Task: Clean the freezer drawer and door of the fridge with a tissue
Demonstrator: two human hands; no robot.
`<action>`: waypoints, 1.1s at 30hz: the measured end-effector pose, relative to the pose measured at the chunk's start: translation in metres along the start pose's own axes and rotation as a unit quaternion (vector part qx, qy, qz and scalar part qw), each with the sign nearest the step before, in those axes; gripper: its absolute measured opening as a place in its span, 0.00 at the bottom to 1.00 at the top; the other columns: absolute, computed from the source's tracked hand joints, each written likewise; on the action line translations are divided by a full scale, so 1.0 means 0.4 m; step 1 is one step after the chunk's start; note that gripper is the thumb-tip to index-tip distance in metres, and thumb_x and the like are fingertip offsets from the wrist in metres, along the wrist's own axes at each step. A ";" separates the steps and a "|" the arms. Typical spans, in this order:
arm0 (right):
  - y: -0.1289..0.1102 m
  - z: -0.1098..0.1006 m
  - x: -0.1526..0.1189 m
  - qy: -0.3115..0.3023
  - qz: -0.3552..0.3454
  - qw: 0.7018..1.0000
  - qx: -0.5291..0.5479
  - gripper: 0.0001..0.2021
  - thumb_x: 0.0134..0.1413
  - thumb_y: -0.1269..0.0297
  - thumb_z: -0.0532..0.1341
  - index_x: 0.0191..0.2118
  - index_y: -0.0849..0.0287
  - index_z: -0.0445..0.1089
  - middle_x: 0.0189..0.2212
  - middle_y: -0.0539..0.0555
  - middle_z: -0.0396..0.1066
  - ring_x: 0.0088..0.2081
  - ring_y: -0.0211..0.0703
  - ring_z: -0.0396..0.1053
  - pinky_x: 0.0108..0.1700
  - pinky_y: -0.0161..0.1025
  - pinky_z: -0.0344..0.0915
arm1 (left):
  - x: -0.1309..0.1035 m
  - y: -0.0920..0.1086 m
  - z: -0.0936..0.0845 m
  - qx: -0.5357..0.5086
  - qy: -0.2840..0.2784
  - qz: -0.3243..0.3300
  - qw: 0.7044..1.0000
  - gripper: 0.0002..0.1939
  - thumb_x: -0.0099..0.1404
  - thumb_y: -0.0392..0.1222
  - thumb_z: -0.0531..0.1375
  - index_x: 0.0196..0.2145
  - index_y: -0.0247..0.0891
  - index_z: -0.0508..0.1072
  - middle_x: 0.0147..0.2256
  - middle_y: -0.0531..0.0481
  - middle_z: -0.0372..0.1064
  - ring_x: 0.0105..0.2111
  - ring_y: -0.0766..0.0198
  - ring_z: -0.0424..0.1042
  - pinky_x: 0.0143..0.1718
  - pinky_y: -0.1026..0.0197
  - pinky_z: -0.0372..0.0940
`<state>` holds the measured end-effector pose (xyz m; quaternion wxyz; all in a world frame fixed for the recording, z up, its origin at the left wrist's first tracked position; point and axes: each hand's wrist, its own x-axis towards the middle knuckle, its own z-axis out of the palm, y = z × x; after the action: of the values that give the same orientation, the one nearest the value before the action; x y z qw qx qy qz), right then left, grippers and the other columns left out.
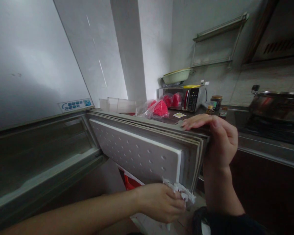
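Note:
A fridge door (139, 153) stands swung open in front of me, its white dimpled inner panel and rubber seal facing me. My right hand (218, 137) grips the door's top outer corner, fingers lying over the upper edge. My left hand (161, 200) is closed on a crumpled white paper towel (182, 191) and presses it against the lower corner of the door seal. To the left, the open fridge compartment (39, 156) is dark inside.
On the counter (271, 147) to the right sit a microwave (188, 98), a green basin (176, 75) on top of it, small jars (215, 102) and a steel pot (276, 104). Red items in plastic bags (156, 109) lie behind the door. A wall shelf (218, 42) hangs above.

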<state>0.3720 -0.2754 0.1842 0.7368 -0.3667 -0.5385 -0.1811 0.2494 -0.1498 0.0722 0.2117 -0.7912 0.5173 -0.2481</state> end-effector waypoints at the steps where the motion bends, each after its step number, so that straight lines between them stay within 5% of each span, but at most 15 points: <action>1: 0.000 0.000 0.000 0.002 0.000 1.000 0.003 0.18 0.66 0.67 0.51 0.31 0.54 0.76 0.29 0.50 0.74 0.34 0.43 0.73 0.41 0.43 0.68 | 0.006 -0.015 -0.020 0.005 0.002 0.000 1.000 0.17 0.67 0.30 0.53 0.30 0.44 0.78 0.38 0.54 0.76 0.39 0.72 0.72 0.47 0.69 0.63; 8: 0.003 0.000 0.002 0.006 -0.008 1.000 0.010 0.17 0.66 0.68 0.51 0.31 0.55 0.76 0.28 0.50 0.74 0.32 0.42 0.73 0.40 0.43 0.69 | 0.063 -0.170 -0.214 0.121 0.029 -0.030 0.992 0.13 0.70 0.33 0.53 0.36 0.43 0.77 0.42 0.54 0.76 0.44 0.68 0.70 0.51 0.63 0.60; 13: 0.008 -0.001 0.001 0.019 -0.001 1.000 0.013 0.18 0.66 0.68 0.51 0.31 0.56 0.76 0.28 0.50 0.74 0.32 0.41 0.73 0.39 0.42 0.69 | 0.069 -0.208 -0.248 0.178 0.077 -0.079 0.978 0.10 0.70 0.34 0.54 0.37 0.41 0.76 0.41 0.55 0.76 0.42 0.67 0.69 0.50 0.60 0.58; 19: 0.019 -0.004 0.002 0.034 -0.002 0.999 0.003 0.17 0.65 0.67 0.53 0.29 0.56 0.76 0.26 0.50 0.74 0.30 0.41 0.72 0.37 0.42 0.68 | 0.074 -0.147 -0.166 0.155 0.104 -0.139 0.973 0.09 0.70 0.36 0.55 0.35 0.40 0.75 0.39 0.54 0.75 0.40 0.66 0.68 0.45 0.59 0.58; 28: 0.021 -0.004 0.002 0.038 0.003 0.999 0.006 0.17 0.64 0.67 0.53 0.29 0.56 0.76 0.26 0.50 0.74 0.30 0.41 0.72 0.38 0.42 0.68 | 0.032 0.075 0.085 0.010 0.052 -0.171 0.984 0.09 0.68 0.34 0.56 0.31 0.38 0.73 0.34 0.52 0.73 0.34 0.69 0.69 0.34 0.62 0.61; 33: 0.032 -0.010 0.004 0.044 0.009 0.999 0.002 0.16 0.64 0.66 0.53 0.28 0.56 0.75 0.25 0.49 0.73 0.30 0.41 0.72 0.39 0.42 0.68 | 0.026 0.127 0.153 -0.024 0.039 -0.201 0.978 0.08 0.68 0.33 0.56 0.31 0.37 0.71 0.31 0.53 0.71 0.34 0.69 0.70 0.32 0.62 0.62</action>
<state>0.3838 -0.2697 0.1805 0.7622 -0.3614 -0.5024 -0.1898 0.2541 -0.1735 -0.0041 0.1183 -0.8735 0.3612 -0.3042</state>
